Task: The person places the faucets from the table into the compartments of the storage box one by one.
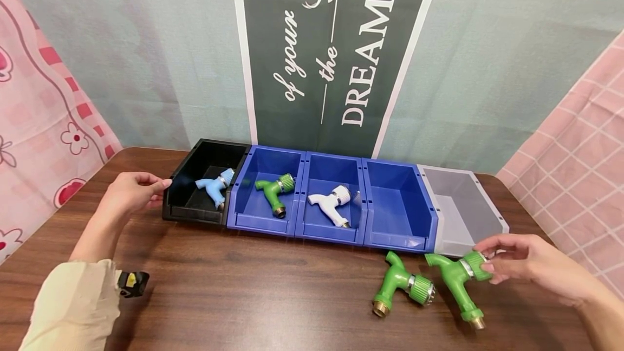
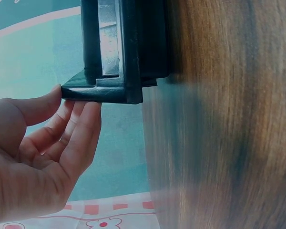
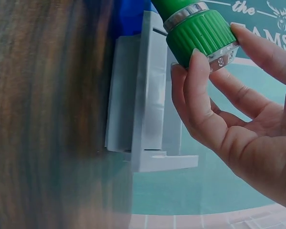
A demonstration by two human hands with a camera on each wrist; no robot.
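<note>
My right hand (image 1: 536, 264) pinches the ribbed knob of a green tap (image 1: 456, 280) between thumb and fingers, in front of the grey bin (image 1: 443, 240). That knob (image 3: 200, 33) shows close up in the right wrist view. A second green tap (image 1: 397, 284) lies on the table just left of it. At the other end, my left hand (image 1: 131, 193) touches the outer side of the black bin (image 1: 195, 214), thumb tip at its rim and fingertips against the wall. Inside the black bin lies a light blue tap (image 1: 213, 187).
Three blue bins stand between the black and grey ones. The left blue bin (image 1: 258, 223) holds a green tap (image 1: 274, 194), the middle blue bin (image 1: 326, 233) a white tap (image 1: 331, 203). Beside them is the right blue bin (image 1: 397, 240). Behind the row hangs a printed curtain (image 1: 195, 69).
</note>
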